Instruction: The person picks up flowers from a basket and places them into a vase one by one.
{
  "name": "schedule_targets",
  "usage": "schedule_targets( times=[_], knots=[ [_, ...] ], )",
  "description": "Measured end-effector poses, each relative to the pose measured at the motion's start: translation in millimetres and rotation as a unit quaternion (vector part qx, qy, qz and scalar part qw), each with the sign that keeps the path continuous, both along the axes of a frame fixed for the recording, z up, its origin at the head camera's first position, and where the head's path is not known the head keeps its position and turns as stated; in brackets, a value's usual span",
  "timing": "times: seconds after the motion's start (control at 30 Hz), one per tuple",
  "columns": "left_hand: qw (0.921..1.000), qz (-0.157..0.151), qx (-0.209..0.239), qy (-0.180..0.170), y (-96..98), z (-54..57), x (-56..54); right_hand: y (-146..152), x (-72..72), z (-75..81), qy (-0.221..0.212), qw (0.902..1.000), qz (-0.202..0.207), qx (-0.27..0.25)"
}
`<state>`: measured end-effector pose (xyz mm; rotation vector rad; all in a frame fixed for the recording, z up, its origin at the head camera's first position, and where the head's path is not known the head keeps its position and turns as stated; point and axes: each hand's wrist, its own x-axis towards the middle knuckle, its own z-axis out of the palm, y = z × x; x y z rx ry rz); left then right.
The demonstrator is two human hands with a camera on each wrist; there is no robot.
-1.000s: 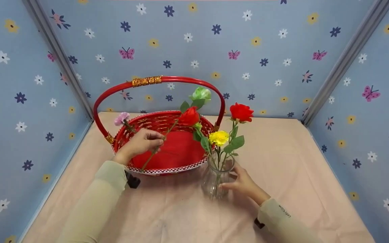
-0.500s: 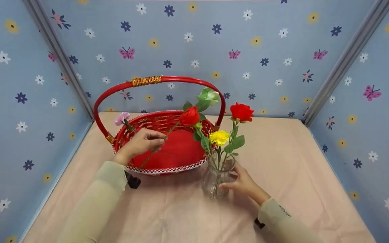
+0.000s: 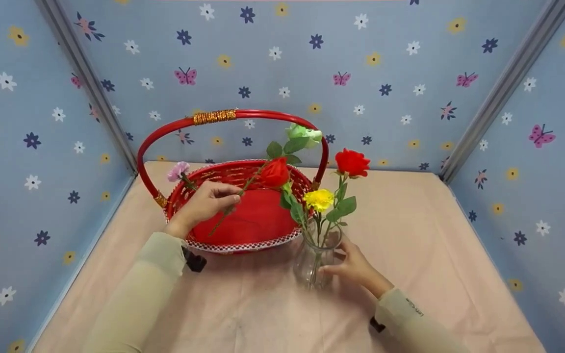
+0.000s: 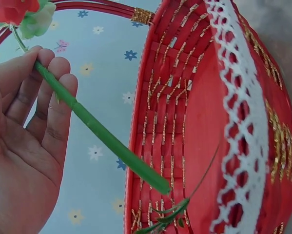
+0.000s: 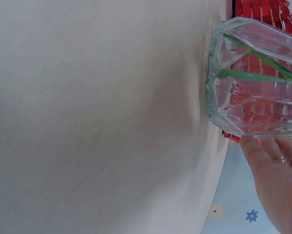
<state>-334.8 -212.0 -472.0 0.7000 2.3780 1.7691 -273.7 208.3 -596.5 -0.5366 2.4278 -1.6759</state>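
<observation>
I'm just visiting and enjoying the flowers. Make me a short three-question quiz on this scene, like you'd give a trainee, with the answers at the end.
1. True or false: the right hand is holding the handle of the basket.

2. In the head view, which bloom is at the left end of the basket?
A) the yellow flower
B) the pinkish-purple flower
C) a red flower

3. Fill in the gap: the left hand pinches the pale green flower by its ____.

Key:
1. False; it holds the glass vase.
2. B.
3. Stem.
</observation>
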Motion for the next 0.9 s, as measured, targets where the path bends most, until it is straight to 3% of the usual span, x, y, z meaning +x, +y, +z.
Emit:
schedule_targets(
  times=[0.17, 0.43, 0.9],
  knots=[
    [0.9996, 0.000, 0.003, 0.029, 5.6, 8.0, 1.4, 0.7, 0.1, -0.6, 0.000, 1.0000, 0.005, 0.002],
    [0.9991, 0.004, 0.004, 0.041, 11.4, 18.3, 5.6, 0.5, 0.9, 0.3, 0.001, 1.0000, 0.002, 0.003],
    [0.9979, -0.005, 0.045, 0.047, 18.5, 31.3, 8.4, -0.6, 0.2, 0.9, -0.001, 1.0000, -0.002, 0.002]
  ],
)
